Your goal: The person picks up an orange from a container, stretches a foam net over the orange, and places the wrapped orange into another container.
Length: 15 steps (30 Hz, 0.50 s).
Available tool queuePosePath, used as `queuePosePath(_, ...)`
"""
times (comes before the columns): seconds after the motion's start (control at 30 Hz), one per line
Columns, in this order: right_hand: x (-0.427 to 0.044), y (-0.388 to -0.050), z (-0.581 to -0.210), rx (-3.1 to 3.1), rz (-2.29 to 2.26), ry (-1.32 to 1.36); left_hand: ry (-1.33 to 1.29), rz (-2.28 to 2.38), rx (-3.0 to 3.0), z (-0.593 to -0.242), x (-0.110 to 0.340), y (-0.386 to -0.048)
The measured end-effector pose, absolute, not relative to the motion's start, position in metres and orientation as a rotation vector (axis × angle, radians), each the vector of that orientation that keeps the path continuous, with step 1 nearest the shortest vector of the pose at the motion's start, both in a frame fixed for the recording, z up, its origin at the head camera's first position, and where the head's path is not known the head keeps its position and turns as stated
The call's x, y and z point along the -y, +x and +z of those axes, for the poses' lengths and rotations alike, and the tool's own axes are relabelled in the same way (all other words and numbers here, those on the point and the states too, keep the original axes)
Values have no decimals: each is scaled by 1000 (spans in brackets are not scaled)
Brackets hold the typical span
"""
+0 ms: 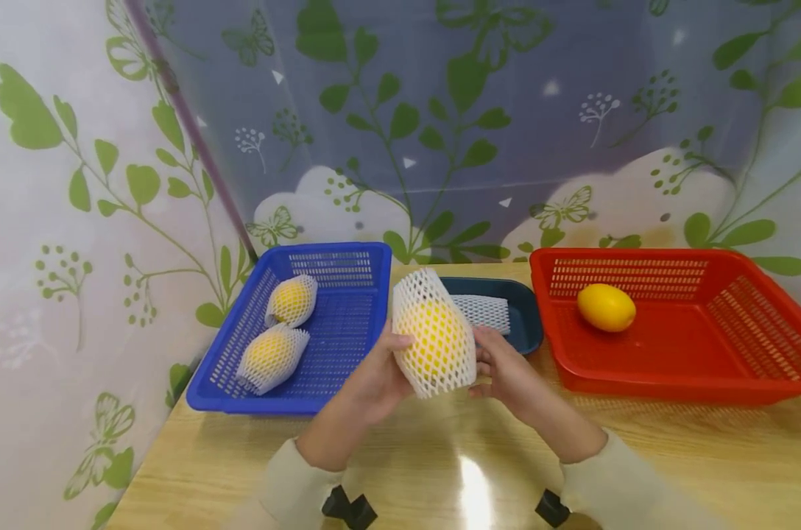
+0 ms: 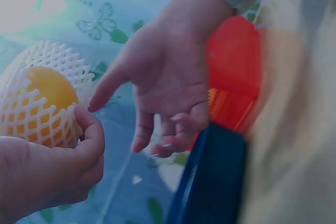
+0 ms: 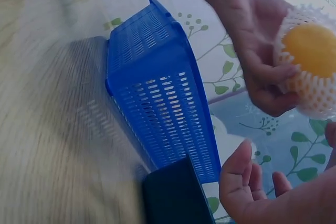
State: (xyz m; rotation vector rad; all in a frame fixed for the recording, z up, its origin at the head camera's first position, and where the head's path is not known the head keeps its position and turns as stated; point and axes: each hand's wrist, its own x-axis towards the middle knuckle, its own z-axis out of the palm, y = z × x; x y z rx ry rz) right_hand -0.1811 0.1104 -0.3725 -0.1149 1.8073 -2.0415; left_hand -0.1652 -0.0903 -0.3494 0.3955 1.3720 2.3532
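My left hand point(image 1: 383, 375) holds up a yellow oval fruit point(image 1: 433, 335) wrapped in a white foam net sleeve point(image 1: 417, 287), its thumb across the near side. To the right of the fruit is my right hand point(image 1: 509, 372). In the left wrist view the right hand point(image 2: 168, 82) has its palm in sight and its fingers loosely bent, gripping nothing; its thumb tip is close to the net. The right wrist view has the right hand point(image 3: 262, 192) apart from the wrapped fruit point(image 3: 312, 51). Yellow fruit bulges bare through the sleeve's opening there.
On the left a blue basket point(image 1: 337, 324) contains two net-wrapped fruits point(image 1: 274, 357). A dark teal tray point(image 1: 526, 316) behind my hands has white foam netting point(image 1: 483, 313) in it. At right, one bare yellow fruit point(image 1: 606, 308) lies in a red basket point(image 1: 672, 316). A patterned curtain hangs behind the wooden table point(image 1: 427, 471).
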Motion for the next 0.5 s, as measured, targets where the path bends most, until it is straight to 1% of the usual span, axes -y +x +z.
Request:
queuePosePath(0.2, -82, -178, -371, -2081, -1968, -264, 394, 2486, -1391, -326, 124, -173)
queuePosePath(0.37, -59, -174, -368, -2445, -1795, -547, 371, 2518, -1463, -302, 160, -189)
queuePosePath(0.5, -41, -170, -368, -2685, -1674, -742, 245, 2497, -1537, -283, 192, -208)
